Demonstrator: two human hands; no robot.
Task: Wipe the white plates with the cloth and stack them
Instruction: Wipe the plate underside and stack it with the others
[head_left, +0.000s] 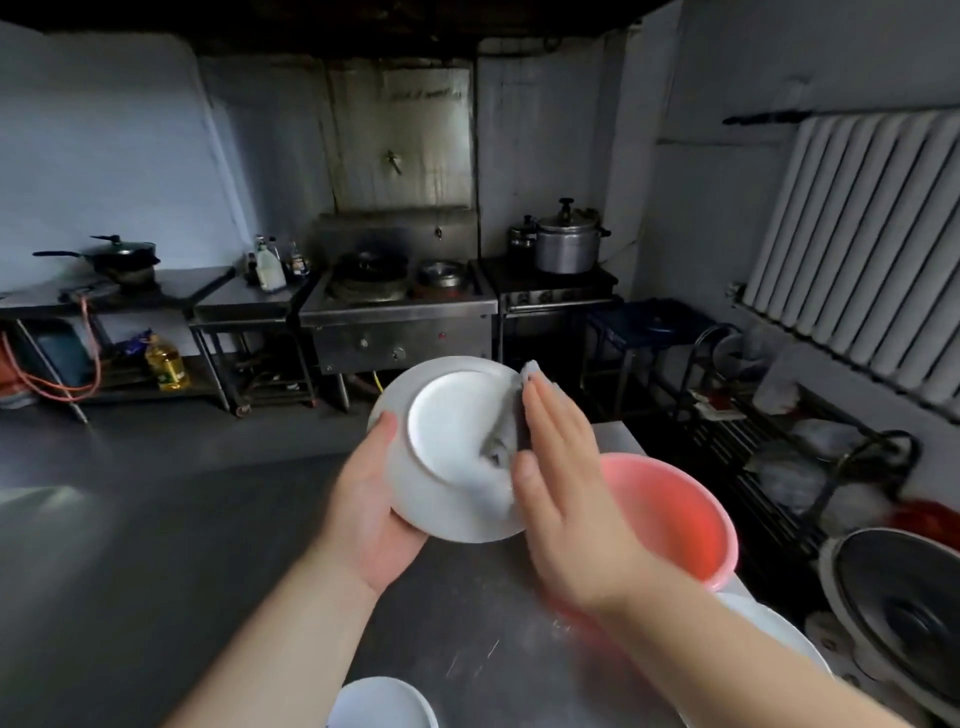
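White plate tilting above steel table, underside facing camera. Left hand gripping its lower-left rim. Right hand, fingers straight, pressing grey cloth against plate's right side. Pink basin sitting just behind; more plates lying at near edge.

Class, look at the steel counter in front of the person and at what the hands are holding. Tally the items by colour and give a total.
White plates: 3, one held, one at the bottom edge, one behind the right forearm
Grey cloth: 1
Pink basin: 1
Total: 5
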